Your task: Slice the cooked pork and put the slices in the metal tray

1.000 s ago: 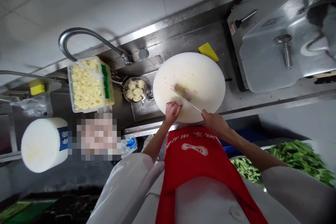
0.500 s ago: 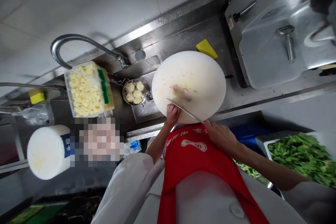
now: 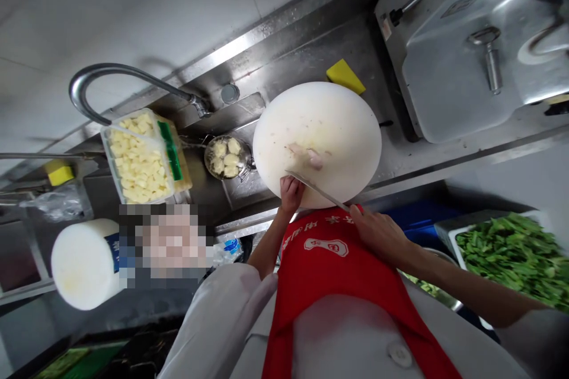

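A round white cutting board [image 3: 351,124] lies across the counter before me, marked with small scraps. Near its middle rests a small piece of pale pink raw meat [image 3: 315,159]. My right hand [image 3: 377,231] is closed around the handle of a knife [image 3: 317,189]. The blade points left across the board's near side, between the meat and my body. My left hand [image 3: 292,192] is closed at the board's near edge, its curled fingers by the blade's tip; anything under them is hidden.
Left of the board stand a metal bowl [image 3: 207,174] of peeled potatoes and a plastic container [image 3: 183,176] of pale cubes, under a faucet [image 3: 133,73]. A yellow sponge [image 3: 345,77] lies behind. Another person's white hat [image 3: 84,263] shows left. Leafy greens [image 3: 511,254] fill a crate at right.
The view has shifted slightly. Both hands, the knife and the meat keep nearly the same places on the board.
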`<state>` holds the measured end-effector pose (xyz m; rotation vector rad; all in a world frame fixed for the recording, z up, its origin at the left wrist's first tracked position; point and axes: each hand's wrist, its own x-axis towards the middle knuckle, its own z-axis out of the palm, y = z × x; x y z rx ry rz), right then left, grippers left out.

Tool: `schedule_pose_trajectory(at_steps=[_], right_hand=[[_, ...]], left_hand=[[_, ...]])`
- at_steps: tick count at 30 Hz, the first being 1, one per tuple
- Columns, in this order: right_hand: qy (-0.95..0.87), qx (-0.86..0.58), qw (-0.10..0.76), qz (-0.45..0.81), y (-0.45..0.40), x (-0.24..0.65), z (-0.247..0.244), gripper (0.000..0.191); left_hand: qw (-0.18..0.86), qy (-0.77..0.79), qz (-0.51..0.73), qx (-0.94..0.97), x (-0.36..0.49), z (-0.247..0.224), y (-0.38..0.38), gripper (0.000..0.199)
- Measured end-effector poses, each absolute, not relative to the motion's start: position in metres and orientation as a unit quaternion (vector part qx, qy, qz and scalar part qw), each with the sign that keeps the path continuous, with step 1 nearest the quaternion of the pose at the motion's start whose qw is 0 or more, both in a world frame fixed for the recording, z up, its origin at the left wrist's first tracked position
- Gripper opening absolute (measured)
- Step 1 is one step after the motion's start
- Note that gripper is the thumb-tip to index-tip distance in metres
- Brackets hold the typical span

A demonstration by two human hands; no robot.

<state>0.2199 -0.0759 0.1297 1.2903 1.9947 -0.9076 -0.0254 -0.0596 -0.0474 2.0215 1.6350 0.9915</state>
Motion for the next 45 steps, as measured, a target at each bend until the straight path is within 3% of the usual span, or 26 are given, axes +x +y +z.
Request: schedule_pose_trajectory(at_steps=[10, 17, 21, 24, 28, 32, 40, 45], right_hand=[[0.814, 0.454, 0.145, -0.333, -0.004, 0.134, 0.074, 0.036], [0.812, 0.460, 0.128, -0.336, 0.020, 0.168, 0.057, 0.037], [0.802, 0.475, 0.138, -0.335, 0.011, 0.183, 0.052, 0.040], [0.792, 0.490, 0.139, -0.336, 0.006, 0.184, 0.052, 0.040], [0.789, 0.501, 0.133, -0.330, 0.003, 0.181, 0.053, 0.040], [0.782, 0.509, 0.125, -0.337, 0.000, 0.182, 0.054, 0.039], [0.766, 0.527, 0.134, -0.343, -0.003, 0.183, 0.056, 0.037], [0.775, 0.517, 0.152, -0.330, -0.012, 0.178, 0.065, 0.037]], left_hand=[[0.141, 0.546, 0.392, 0.727, -0.022, -0.044, -0.059, 0.019], [0.156, 0.589, 0.339, 0.717, -0.045, -0.028, -0.084, 0.028], [0.205, 0.566, 0.253, 0.758, -0.055, -0.015, -0.090, 0.042], [0.269, 0.580, 0.253, 0.726, -0.046, -0.007, -0.080, 0.042], [0.397, 0.669, 0.349, 0.522, -0.028, 0.000, -0.059, 0.029], [0.511, 0.697, 0.379, 0.330, -0.026, 0.006, -0.044, 0.039], [0.271, 0.732, 0.342, 0.523, -0.055, 0.013, -0.044, 0.036], [0.241, 0.694, 0.336, 0.589, -0.053, 0.005, -0.051, 0.033]])
